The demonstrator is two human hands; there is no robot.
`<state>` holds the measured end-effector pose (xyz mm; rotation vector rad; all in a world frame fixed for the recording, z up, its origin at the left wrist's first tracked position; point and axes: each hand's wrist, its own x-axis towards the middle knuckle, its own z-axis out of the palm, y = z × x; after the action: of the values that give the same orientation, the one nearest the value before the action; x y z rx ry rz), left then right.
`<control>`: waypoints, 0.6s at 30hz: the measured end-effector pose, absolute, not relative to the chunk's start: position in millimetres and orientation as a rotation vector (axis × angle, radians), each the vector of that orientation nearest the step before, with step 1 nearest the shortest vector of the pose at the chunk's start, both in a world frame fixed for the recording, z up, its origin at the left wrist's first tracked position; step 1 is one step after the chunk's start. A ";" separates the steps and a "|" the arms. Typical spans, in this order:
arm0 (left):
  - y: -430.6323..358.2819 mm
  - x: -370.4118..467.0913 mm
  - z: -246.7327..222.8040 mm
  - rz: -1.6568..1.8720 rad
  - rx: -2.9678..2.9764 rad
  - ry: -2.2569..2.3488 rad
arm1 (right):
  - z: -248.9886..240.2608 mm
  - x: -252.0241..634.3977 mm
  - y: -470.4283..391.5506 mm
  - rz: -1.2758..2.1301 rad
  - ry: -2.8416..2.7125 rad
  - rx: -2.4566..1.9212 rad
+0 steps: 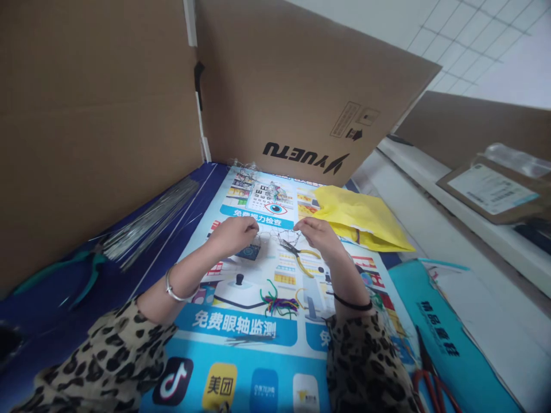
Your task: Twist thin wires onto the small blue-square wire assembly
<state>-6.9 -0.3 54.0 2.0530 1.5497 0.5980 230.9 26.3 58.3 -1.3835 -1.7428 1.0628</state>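
Observation:
Thin wire mesh (287, 234) stretches between my two hands over the printed poster (310, 358). Its left end is pinched by my left hand (236, 234), and the fingertips of my right hand (317, 234) are closed on its right end. Just below the mesh lie pliers with yellow handles (306, 261), their jaws pointing up and left. A bundle of coloured threads (282, 304) rests nearer to me, with several short dark wires (253, 339) below it. More tangled wire (245, 171) sits at the poster's far end.
Cardboard panels (301, 74) stand behind and at the left. Straight wires (150, 221) and teal-handled pliers (86, 275) lie at the left. At the right are a yellow bag (361, 218), a teal bag (447, 327) and red-handled scissors (434, 387).

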 end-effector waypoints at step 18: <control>-5.0 0.8 49.8 0.487 2.114 1.579 | 59.0 231.8 26.7 0.974 -1.762 -1.425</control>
<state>0.8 -5.0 49.8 2.1136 1.5791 0.4869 231.8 26.7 59.0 -1.4252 -1.7619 0.9742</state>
